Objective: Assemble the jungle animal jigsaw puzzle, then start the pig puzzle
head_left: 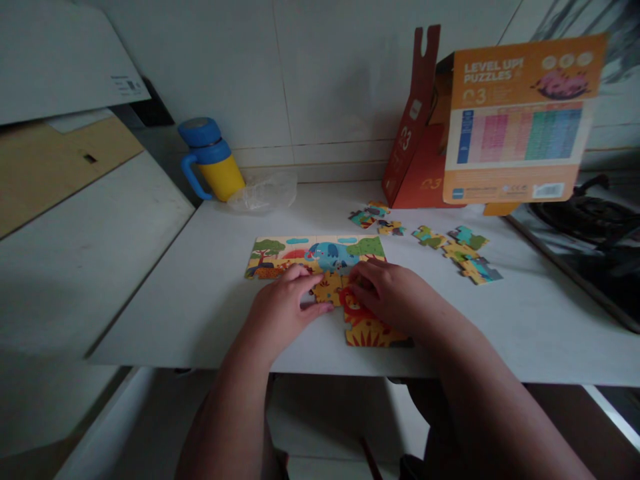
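Note:
A partly joined jigsaw puzzle (333, 255) lies flat on the white table, showing an elephant, trees and other animals. My left hand (283, 303) has its thumb and index finger at the lower and upper edges of a yellow puzzle piece (327, 291), gripping it below the joined top rows. On the other side, my right hand (387, 288) bends its fingers down onto the puzzle by the red-maned lion section (373, 330). That hand hides part of the lion and whatever is directly under its fingertips.
Loose puzzle pieces lie behind (377, 219) and to the right (470, 253). An open orange puzzle box (520, 180) stands against the tiled wall. At the back left are a yellow-and-blue jug (220, 170) and a clear plastic bag (267, 192). A gas stove (590, 250) borders the table's right side.

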`<action>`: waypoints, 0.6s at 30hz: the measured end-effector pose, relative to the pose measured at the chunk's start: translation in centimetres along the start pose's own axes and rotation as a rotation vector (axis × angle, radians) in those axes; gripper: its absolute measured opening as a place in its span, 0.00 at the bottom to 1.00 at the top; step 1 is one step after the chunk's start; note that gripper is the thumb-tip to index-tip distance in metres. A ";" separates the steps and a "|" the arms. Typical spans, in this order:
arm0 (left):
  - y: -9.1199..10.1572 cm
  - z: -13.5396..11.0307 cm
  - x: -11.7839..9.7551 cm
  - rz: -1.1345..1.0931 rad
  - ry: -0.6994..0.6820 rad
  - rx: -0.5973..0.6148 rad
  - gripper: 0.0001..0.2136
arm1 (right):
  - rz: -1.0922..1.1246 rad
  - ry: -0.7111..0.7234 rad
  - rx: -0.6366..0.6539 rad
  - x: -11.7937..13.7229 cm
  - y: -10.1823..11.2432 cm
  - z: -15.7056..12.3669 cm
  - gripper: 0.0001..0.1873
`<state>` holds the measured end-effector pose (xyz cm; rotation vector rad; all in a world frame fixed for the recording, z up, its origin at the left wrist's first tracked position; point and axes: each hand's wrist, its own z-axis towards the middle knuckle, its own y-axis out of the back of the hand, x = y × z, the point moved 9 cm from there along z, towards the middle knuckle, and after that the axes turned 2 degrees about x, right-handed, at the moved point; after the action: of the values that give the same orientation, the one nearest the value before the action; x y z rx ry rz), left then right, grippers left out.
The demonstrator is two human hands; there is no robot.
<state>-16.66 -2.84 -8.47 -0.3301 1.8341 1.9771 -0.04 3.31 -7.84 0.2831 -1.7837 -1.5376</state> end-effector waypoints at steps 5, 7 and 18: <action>-0.1 -0.2 -0.2 0.023 -0.048 -0.023 0.21 | -0.007 0.001 0.000 0.0 -0.1 0.0 0.07; -0.1 -0.4 -0.5 0.037 -0.073 -0.038 0.20 | -0.012 -0.004 -0.004 -0.1 -0.1 0.0 0.08; -1.0 -0.8 -2.7 0.068 -0.228 -0.006 0.09 | -0.054 -0.013 0.002 -0.1 -0.2 0.0 0.07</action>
<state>-13.88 -3.94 -8.22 -0.0418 1.7155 1.9747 -0.07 3.35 -8.10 0.3257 -1.8009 -1.5787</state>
